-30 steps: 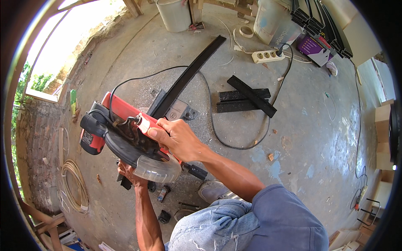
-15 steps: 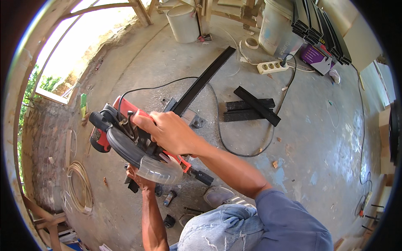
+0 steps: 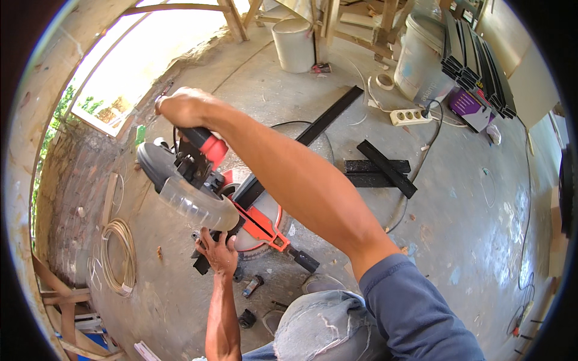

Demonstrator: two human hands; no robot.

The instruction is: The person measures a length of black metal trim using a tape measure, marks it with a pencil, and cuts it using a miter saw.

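A red and black miter saw (image 3: 256, 225) stands on the floor in front of me, its head raised. A clear plastic guard (image 3: 195, 204) hangs below the dark blade cover. My right hand (image 3: 185, 108) is closed over the top of the saw head at its handle; most of that grip is hidden. A long black profile strip (image 3: 331, 115) runs across the saw from the far right toward me. My left hand (image 3: 220, 253) has its fingers spread at the near end of the black strip, just under the guard.
Black offcuts (image 3: 385, 171) lie crossed to the right. Farther back are a power strip (image 3: 410, 117), a tape roll (image 3: 385, 82), buckets (image 3: 294, 48) and stacked black profiles (image 3: 475, 66). Coiled cable (image 3: 114, 256) lies left. A small tool (image 3: 253, 286) is near my feet.
The saw head has risen off the strip, and my right hand has gone up and away with it. My left hand's fingers have spread into fuller view. The camera view has shifted slightly.
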